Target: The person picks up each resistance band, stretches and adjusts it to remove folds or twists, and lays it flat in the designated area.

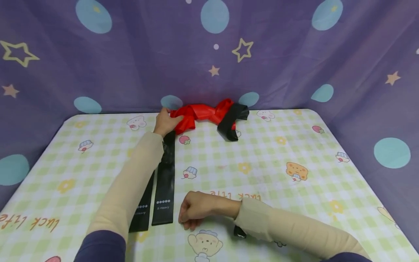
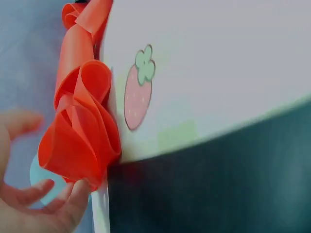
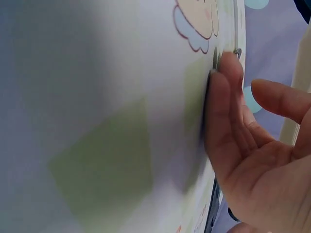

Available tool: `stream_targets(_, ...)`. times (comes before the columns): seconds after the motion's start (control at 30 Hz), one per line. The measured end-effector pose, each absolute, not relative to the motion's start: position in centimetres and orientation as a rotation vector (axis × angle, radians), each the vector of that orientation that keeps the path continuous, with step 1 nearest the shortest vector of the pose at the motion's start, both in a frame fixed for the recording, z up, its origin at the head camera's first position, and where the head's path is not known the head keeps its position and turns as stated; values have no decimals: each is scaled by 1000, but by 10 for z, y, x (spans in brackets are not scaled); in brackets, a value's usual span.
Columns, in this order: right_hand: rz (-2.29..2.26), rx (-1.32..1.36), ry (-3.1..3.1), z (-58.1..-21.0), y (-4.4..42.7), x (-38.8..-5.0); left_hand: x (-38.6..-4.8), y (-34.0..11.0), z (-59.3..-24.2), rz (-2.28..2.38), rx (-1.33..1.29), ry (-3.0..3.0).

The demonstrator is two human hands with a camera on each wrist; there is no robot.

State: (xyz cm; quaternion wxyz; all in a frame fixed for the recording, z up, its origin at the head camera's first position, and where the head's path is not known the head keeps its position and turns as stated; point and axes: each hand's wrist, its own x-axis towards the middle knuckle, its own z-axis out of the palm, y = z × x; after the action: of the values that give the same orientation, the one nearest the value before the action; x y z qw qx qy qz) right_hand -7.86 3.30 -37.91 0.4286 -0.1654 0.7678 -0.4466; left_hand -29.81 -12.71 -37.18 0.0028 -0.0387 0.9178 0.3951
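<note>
At the table's back edge lies a crumpled, twisted red resistance band [image 1: 203, 112], with a black band [image 1: 228, 122] bunched at its right end. My left hand [image 1: 166, 123] is at the red band's left end. In the left wrist view a fingertip touches the red folds [image 2: 80, 131], while another digit is blurred and apart from them. Below that hand a flat black band [image 1: 163, 189] marked X-Heavy runs toward me. Beside it a second black band [image 1: 140, 218] is partly hidden by my left arm. My right hand [image 1: 198, 209] rests near the front, fingers loosely bent, holding nothing.
A green-checked cloth with cartoon prints covers the table [image 1: 278, 153]. Behind and beside it hangs a purple curtain [image 1: 157, 54] with stars and blue ovals. A small dark object [image 1: 240, 231] shows partly from under my right sleeve.
</note>
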Motion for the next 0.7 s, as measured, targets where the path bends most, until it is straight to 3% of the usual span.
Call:
stream_targets(0.3, -1089, -486, 1965, -374, 39, -87, -297, -128, -373, 1501, -441, 2784)
stream_targets(0.7, -1149, -464, 2054, -367, 49, -114, -293, -110, -363, 1644, -416, 2723)
